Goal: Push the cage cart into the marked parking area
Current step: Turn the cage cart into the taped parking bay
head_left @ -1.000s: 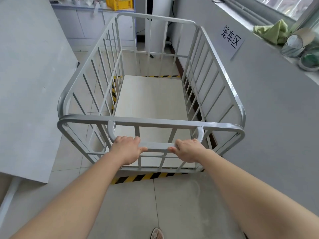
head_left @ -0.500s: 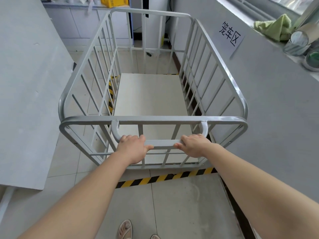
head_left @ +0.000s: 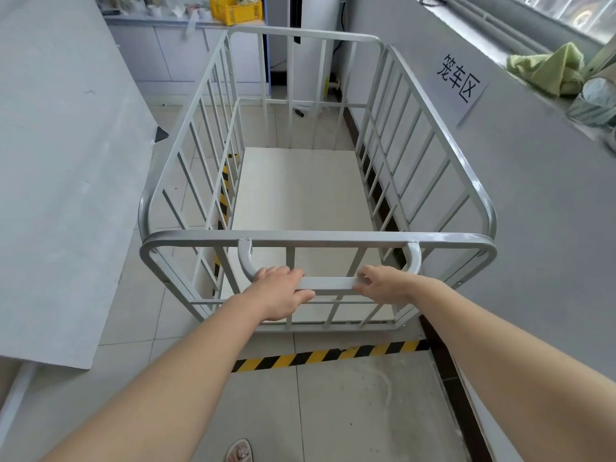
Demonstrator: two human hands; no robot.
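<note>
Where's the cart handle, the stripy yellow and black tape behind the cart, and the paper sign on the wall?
cart handle (head_left: 328, 283), head view, bare middle of the bar between the hands.
stripy tape (head_left: 328, 355), head view, middle of the floor strip.
paper sign (head_left: 459, 80), head view, centre of the sheet.

Both bare forearms are being stretched forward and slightly inward from the lower corners of the view. The left hand (head_left: 279, 292) is being kept palm down, knuckles up, its fingers (head_left: 270, 273) being curled over the handle bar (head_left: 328, 283) while the thumb is being tucked beneath it. The right hand (head_left: 386, 284) is being held a little apart from the left, its fingers being wrapped over the same bar, with the wrist being kept nearly straight. A sandalled foot (head_left: 239, 451) is being shown at the bottom edge.
</note>
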